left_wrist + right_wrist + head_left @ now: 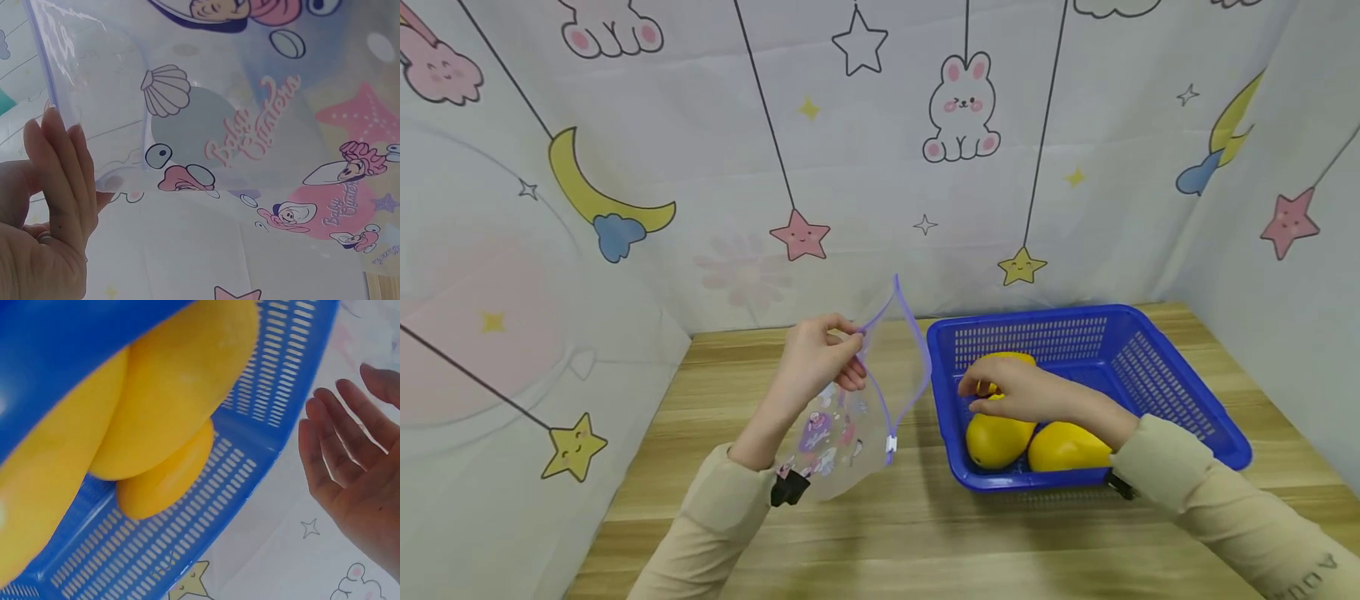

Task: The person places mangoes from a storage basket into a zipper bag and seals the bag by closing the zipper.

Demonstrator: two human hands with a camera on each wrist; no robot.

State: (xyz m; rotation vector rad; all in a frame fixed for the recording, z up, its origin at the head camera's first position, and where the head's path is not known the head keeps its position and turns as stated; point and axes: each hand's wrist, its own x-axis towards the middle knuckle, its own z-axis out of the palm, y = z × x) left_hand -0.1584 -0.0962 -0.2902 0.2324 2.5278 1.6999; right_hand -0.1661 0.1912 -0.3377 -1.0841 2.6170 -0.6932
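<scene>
My left hand [823,354] pinches the purple top edge of a clear zip bag [842,442], whose mouth gapes toward the basket. A white slider [891,444] sits at the near end of its zip. Pink stars, shells and "Baby Oysters" lettering cover the bag [250,137] in the left wrist view. Over the blue basket [1037,315], my right hand [1018,390] reaches above the yellow mangoes with relaxed, parted fingers, as the right wrist view confirms. One mango [996,442] lies below it, another mango [1067,450] to the right, and a third mango [1011,357] behind, partly hidden by the hand.
The slotted basket stands on a wood-grain table [790,550], right of the bag. A white cloth [880,183] printed with stars, moons and rabbits rises behind the table and along both sides. Dark straps with small black parts circle both cuffs.
</scene>
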